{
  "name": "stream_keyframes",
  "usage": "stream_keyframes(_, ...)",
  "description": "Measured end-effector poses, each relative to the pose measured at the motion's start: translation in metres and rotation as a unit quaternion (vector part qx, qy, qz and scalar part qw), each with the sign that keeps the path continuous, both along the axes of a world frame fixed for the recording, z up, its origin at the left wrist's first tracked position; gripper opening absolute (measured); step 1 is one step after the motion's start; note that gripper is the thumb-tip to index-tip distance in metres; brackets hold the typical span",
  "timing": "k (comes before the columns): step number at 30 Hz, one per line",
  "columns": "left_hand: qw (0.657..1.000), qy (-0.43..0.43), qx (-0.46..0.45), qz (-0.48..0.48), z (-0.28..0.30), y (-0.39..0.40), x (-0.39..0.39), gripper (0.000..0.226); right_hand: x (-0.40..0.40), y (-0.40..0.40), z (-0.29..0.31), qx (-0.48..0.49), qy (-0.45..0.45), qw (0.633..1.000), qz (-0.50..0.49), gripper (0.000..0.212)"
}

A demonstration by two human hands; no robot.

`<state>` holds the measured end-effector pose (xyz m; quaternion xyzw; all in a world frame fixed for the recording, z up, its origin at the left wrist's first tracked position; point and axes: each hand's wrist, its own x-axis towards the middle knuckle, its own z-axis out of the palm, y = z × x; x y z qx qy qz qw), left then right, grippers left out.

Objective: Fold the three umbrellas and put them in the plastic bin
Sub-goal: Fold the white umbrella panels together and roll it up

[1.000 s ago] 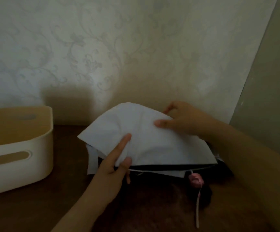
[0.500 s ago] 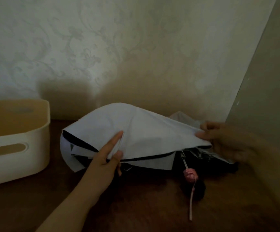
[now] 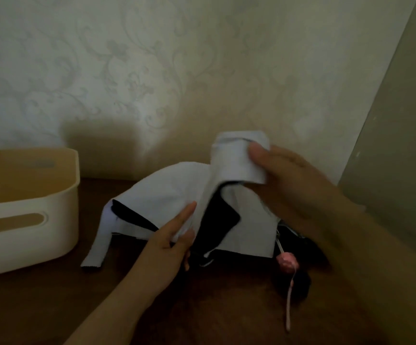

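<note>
Beside the plastic bin (image 3: 27, 207), both hands grasp the white umbrella (image 3: 167, 197) canopy, mid-fold; next I think it needs wrapping tight.

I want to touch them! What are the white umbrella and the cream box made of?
The white umbrella canopy with black lining looks like thin, matte woven fabric: it drapes and creases where the hands fold it. The cream rounded bin looks like smooth moulded plastic, with stiff walls and a cut-out handle.
</note>
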<state>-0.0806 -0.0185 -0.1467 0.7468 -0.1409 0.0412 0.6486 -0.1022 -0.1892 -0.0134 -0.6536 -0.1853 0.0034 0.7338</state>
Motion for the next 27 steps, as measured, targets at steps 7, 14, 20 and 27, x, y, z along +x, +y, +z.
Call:
stream_keyframes(7,0.983,0.152,-0.096,-0.035,0.006,-0.002,-0.013,0.041,0.050,0.054,-0.007,-0.166,-0.027,0.985,0.022,0.037)
stream_keyframes(14,0.983,0.132,-0.126,-0.005,0.015,-0.009,-0.015,0.024,0.048,0.054,-0.034,-0.368,-0.258,0.887,-0.108,0.030)
stream_keyframes(20,0.988,0.085,-0.130,0.013,0.011,-0.010,-0.012,0.048,0.036,0.021,-0.094,-0.456,-0.433,0.746,-0.219,0.030)
stream_keyframes(27,0.996,-0.084,0.003,0.031,0.010,-0.010,-0.013,0.064,0.055,0.023,-0.082,-0.602,-0.403,0.672,-0.152,0.052)
